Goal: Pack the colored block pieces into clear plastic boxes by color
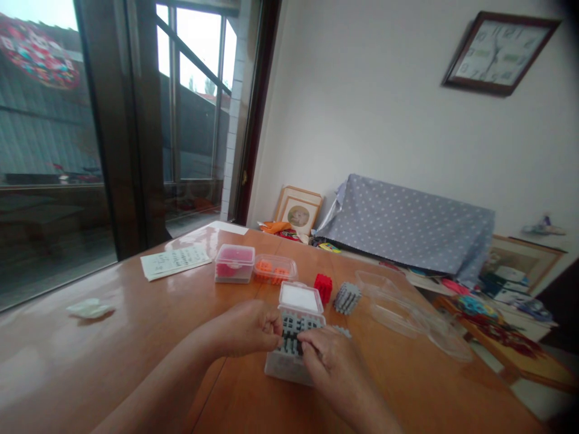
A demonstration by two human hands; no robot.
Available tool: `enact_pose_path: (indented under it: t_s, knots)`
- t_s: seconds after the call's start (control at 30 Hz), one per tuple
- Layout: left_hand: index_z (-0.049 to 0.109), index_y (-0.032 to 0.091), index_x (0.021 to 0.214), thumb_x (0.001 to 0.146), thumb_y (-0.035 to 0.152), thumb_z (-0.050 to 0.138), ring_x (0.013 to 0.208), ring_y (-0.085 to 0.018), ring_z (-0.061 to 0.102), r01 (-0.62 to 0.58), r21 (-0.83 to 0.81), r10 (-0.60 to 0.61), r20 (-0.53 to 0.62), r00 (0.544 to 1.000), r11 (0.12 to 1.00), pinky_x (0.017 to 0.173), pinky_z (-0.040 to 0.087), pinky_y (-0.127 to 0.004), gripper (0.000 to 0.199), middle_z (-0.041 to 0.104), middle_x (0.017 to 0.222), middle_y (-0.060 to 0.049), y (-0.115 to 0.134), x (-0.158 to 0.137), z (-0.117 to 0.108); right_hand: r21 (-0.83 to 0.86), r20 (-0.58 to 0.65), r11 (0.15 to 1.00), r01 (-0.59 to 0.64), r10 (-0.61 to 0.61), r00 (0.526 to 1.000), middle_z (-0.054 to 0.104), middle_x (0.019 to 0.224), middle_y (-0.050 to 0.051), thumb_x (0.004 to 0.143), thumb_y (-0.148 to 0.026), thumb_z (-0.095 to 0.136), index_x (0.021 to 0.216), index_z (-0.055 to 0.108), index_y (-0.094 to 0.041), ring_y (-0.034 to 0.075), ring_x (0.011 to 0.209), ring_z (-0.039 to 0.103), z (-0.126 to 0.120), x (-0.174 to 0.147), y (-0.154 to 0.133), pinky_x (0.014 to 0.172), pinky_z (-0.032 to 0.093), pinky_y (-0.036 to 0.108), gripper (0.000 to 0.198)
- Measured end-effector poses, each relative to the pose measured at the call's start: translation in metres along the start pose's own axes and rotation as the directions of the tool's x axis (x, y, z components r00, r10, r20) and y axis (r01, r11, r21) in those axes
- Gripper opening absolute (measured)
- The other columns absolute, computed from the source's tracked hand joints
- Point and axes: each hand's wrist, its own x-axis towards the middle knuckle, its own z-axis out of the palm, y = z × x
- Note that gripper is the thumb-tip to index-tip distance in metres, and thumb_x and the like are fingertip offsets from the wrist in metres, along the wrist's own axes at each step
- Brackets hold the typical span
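Observation:
A clear plastic box (288, 369) stands at the near middle of the table, its lid (301, 298) hinged up at the far side. Grey interlocking plastic pieces (293, 325) show at its top. My left hand (251, 328) is over the box's left side, fingers curled and pinched close to the grey pieces. From the right, my right hand (332, 357) reaches over the box with thumb and forefinger pinched together. Something small and dark shows between the two hands, but what each one grips is mostly hidden. Part of another grey piece (342, 331) shows behind my right hand.
Behind the box are a red block (322, 289), a grey block (347, 298), a tub of orange pieces (275, 269) and a pink-filled box (234, 263). Clear empty containers (398, 313) lie right. A written sheet (175, 261) and a small pale packet (90, 308) lie left.

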Motion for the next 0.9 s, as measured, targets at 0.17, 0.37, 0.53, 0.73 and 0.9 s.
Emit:
enact_pose_path:
  t_s: [0.17,0.37,0.53,0.73,0.9]
  knots:
    - [0.072,0.017,0.079,0.074,0.027,0.064,0.054,-0.01,0.043,0.001,-0.053,-0.001,-0.007,1.0,0.999,0.046,0.023,-0.022,0.014,0.052,0.059,0.004,0.0005,0.0004,0.0008,-0.049,0.03,0.999,-0.004,0.005,1.0,0.069,0.083,0.0,0.087,-0.014,0.056,0.081,0.07,-0.024,0.019,0.085,0.059,-0.0084,-0.0036,-0.0037,0.075,0.034,0.029,0.018]
    - [0.07,0.016,0.079,0.074,0.025,0.062,0.052,-0.009,0.04,-0.023,-0.112,0.026,0.027,0.999,0.993,0.046,0.023,-0.021,0.012,0.05,0.058,0.006,-0.0021,0.002,0.0021,-0.046,0.044,0.998,0.039,-0.037,0.998,0.068,0.083,0.001,0.089,-0.016,0.056,0.08,0.068,-0.024,0.02,0.086,0.057,-0.0082,-0.0063,-0.007,0.078,0.033,0.032,0.017]
    - [0.068,0.016,0.081,0.074,0.022,0.06,0.054,-0.01,0.042,-0.05,-0.134,0.056,0.039,0.998,0.99,0.047,0.025,-0.021,0.012,0.052,0.06,0.005,-0.0057,0.0042,0.0035,-0.03,0.046,0.998,0.057,-0.055,0.997,0.069,0.082,0.0,0.089,-0.016,0.057,0.079,0.067,-0.023,0.019,0.085,0.057,-0.0058,-0.005,-0.0088,0.077,0.031,0.032,0.016]
    - [0.066,0.016,0.078,0.074,0.021,0.058,0.054,-0.01,0.042,-0.047,-0.13,0.051,0.033,0.998,0.99,0.047,0.025,-0.021,0.01,0.053,0.061,0.005,-0.0085,0.0048,0.005,-0.035,0.041,0.998,0.052,-0.05,0.998,0.07,0.082,0.0,0.088,-0.016,0.058,0.08,0.069,-0.024,0.019,0.085,0.058,-0.0059,-0.0049,-0.0078,0.078,0.032,0.032,0.016]
    - [0.065,0.016,0.076,0.074,0.021,0.057,0.055,-0.01,0.043,-0.054,-0.108,0.057,0.019,0.998,0.993,0.047,0.025,-0.02,0.01,0.052,0.062,0.004,-0.008,0.0048,0.0058,-0.001,0.008,1.0,0.017,-0.017,1.0,0.071,0.086,0.001,0.088,-0.017,0.058,0.085,0.072,-0.025,0.021,0.088,0.059,-0.0075,-0.0044,-0.0028,0.079,0.035,0.032,0.017]
